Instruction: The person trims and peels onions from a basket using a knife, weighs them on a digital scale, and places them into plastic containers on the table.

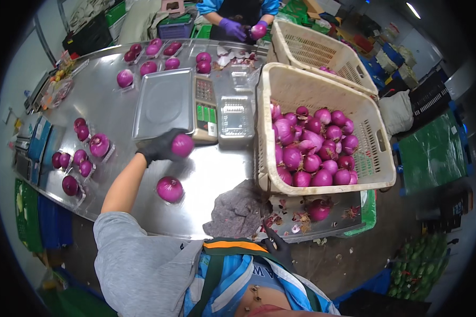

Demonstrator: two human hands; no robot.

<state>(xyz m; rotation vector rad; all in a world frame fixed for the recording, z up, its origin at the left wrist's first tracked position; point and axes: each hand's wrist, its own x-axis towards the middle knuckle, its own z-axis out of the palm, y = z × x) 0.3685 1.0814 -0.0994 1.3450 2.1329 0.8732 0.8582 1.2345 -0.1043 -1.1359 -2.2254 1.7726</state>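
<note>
My left hand (pixel 164 147), in a dark glove, is closed around a peeled red onion (pixel 182 145) just in front of the digital scale (pixel 164 105). Below it on the steel table (pixel 142 210) lies another red onion (pixel 169 189). My right hand (pixel 277 243), gloved in black, is low at the table's near edge beside a grey cloth (pixel 236 212); a slim dark item seems to extend up from it, but I cannot tell what it is. A large red onion (pixel 319 209) and onion skins lie to its right. Clear plastic trays (pixel 236 119) are stacked beside the scale.
A cream plastic crate (pixel 325 191) full of red onions stands at the right, a second crate (pixel 321 47) behind it. Trayed onions (pixel 99 145) lie left; more (pixel 148 68) lie beyond the scale. Across the table a co-worker's purple-gloved hands (pixel 233 29) hold an onion.
</note>
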